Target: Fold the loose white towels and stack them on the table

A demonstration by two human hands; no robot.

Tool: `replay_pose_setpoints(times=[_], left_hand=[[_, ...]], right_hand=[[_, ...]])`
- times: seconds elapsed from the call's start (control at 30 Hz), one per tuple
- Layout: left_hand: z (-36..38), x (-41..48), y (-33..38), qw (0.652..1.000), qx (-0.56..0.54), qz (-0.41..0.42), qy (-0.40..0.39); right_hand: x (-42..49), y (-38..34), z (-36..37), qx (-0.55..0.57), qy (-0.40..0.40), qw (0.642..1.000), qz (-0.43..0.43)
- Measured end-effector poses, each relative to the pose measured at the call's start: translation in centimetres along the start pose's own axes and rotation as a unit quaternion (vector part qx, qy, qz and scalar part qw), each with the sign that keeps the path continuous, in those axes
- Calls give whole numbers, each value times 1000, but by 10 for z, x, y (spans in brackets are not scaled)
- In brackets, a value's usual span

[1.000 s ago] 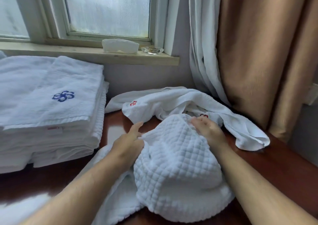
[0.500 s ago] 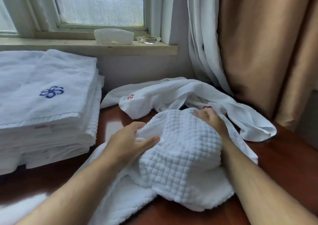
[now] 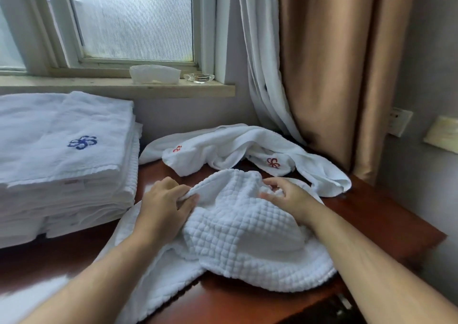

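Note:
A white waffle-textured towel (image 3: 243, 234) lies bunched on the dark red wooden table (image 3: 386, 227) in front of me. My left hand (image 3: 166, 199) pinches a fold of it at its left edge. My right hand (image 3: 285, 195) grips its upper right edge with curled fingers. Behind it a loose white towel with red emblems (image 3: 238, 147) sprawls across the back of the table. At the left stands a tall stack of folded white towels (image 3: 64, 165), the top one bearing a blue flower emblem.
A window sill (image 3: 119, 86) behind the table carries a white tissue pack (image 3: 155, 74) and a glass ashtray (image 3: 199, 78). White and tan curtains (image 3: 322, 63) hang at the back right, touching the table corner. A wall socket (image 3: 399, 121) sits at the right.
My left hand went from resting flat on the waffle towel to pinching a fold at its edge. My right hand shifted nearer along the upper edge, and the camera view shifted.

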State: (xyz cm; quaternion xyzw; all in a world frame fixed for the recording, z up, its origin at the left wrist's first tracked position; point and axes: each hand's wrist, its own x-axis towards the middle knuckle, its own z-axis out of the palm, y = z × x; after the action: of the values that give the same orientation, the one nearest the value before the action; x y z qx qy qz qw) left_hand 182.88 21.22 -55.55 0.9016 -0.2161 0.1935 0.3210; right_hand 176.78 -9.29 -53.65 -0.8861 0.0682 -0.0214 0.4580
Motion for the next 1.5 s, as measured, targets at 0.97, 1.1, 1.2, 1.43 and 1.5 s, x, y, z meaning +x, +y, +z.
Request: replay_pose_setpoints(times=[0.97,1.1,1.2,1.43,1.5], left_hand=[[-87,-48,56,943,160,72,-283],[-51,-60,57,941,182,134,-253],[-30,-65,50,921,242,142,-272],[-48,-49,36,919,197,131,-315],[-59,-45,31,897,208,79,-381]], right_hand=[[-50,-62,5,-307,66,948,-46],[-38,-53,16,-382,12,923,45],[-35,-52,-2,-350,-49,935,34],[-20,-73,-66,-263,108,959,-8],[-12,-64,-71,-326,313,892,13]])
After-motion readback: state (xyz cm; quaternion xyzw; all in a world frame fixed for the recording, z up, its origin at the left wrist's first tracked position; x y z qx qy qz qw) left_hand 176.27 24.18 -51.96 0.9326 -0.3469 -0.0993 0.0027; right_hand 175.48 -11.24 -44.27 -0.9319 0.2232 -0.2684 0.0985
